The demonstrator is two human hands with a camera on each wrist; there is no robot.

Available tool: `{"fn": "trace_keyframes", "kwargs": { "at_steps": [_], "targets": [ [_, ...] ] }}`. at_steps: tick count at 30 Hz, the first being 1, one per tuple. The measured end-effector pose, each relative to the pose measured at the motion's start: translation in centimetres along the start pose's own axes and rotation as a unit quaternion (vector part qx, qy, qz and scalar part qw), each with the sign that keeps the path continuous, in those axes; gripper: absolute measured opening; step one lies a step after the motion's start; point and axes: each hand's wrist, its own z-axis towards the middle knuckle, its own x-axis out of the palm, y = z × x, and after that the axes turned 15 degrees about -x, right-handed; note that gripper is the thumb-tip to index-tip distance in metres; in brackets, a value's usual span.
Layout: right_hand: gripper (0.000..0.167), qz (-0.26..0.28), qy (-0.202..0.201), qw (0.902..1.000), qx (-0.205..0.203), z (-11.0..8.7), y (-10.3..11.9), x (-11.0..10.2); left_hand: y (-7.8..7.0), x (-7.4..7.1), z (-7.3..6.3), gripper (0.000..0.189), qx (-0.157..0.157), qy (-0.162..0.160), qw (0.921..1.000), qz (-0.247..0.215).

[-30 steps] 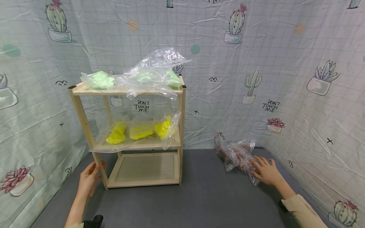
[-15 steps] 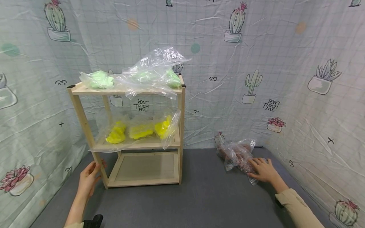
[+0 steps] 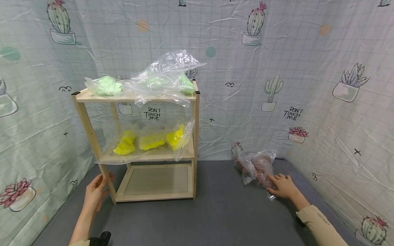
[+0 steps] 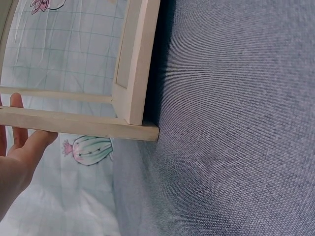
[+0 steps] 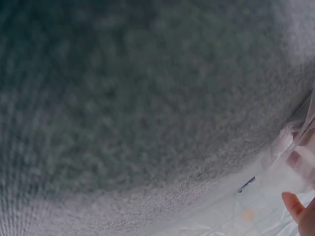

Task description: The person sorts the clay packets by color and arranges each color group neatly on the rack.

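My left hand (image 3: 95,193) holds the lower front left leg of a small wooden shelf rack (image 3: 155,199), the thumb on one side and fingers on the other. The left wrist view shows this hand (image 4: 27,150) around the wooden leg (image 4: 74,122). At the right, clear plastic bags (image 3: 257,167) with brownish-pink contents lie on the grey table. My right hand (image 3: 284,188) touches their near right side, its fingers stretched over the plastic. In the right wrist view only the thumb (image 5: 294,205) and part of the hand show, near the plastic bag (image 5: 295,140).
Clear bags with pale green contents (image 3: 107,86) lie on the rack's top. Bags with yellow contents (image 3: 152,140) sit on the middle shelf, their plastic overhanging the front. A cactus-print curtain (image 3: 227,68) encloses the grey table (image 3: 221,218) at back and sides.
My right hand has shifted slightly left and down along the bag's edge, and the loose plastic there has folded in. My left hand and the rack have stayed put.
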Motion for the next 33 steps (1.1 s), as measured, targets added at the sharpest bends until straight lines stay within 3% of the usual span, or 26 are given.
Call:
{"fn": "trace_keyframes", "kwargs": {
  "at_steps": [10,19,26,28,30,33],
  "targets": [
    [0.046,0.002,-0.028,0.999,-0.034,0.1,1.2,-0.3,0.0,-0.1,0.1,0.024,0.0,0.0,1.0,0.0],
    [0.041,-0.058,-0.07,0.9934,-0.07,-0.5,1.5,-0.4,0.0,0.0,0.1,0.027,-0.001,0.006,1.0,-0.005],
    [0.042,-0.08,-0.103,0.9889,-0.071,-1.1,2.3,-1.2,0.1,0.1,0.1,0.025,0.007,0.008,0.9999,-0.011],
    [0.043,-0.08,-0.117,0.9872,-0.073,-1.4,2.6,-1.4,0.3,-0.1,0.3,0.029,-0.002,-0.001,1.0,-0.001],
    [0.044,-0.079,-0.13,0.9853,-0.077,-1.6,2.9,-1.6,2.2,-1.1,1.6,0.035,0.011,-0.001,0.9999,0.0],
    [0.044,-0.08,-0.143,0.9836,-0.075,-1.9,3.3,-2.0,2.6,-1.4,1.9,0.041,0.006,-0.006,0.9999,0.009]
  ]
}}
